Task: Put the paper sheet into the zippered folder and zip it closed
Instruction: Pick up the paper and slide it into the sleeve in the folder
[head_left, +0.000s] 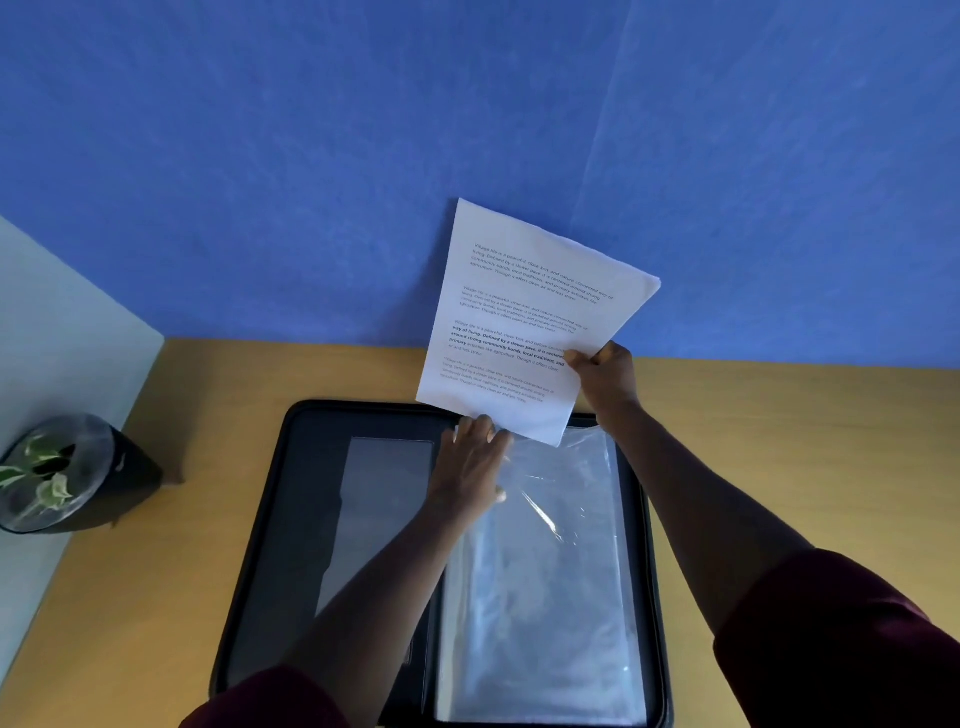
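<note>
Head view: zippered folder (306, 519) lies open flat on the tabletop (779, 441), used here as the landmark. Paper sheet (524, 322) is held up in the air over the folder's far edge, tilted, printed side toward the camera, long axis running roughly away from the person and leaning a bit right, lowest corner just above the top of the clear plastic sleeve (550, 571) on the folder's right half. Right hand (602, 376) pinches the sheet's right edge, thumb on the front. Left hand (472, 462) rests at the sleeve's top left corner, fingers bent onto the plastic, apparently holding its mouth open; exact grip cannot be told. Sleeve opening sits directly under the sheet's bottom edge, so the sheet probably needs to come straight down toward the person along its long axis. Right hand carries it; left hand is nearer the opening. Zip not yet closed. Potted plant (52, 473) stands well left of the folder.
</note>
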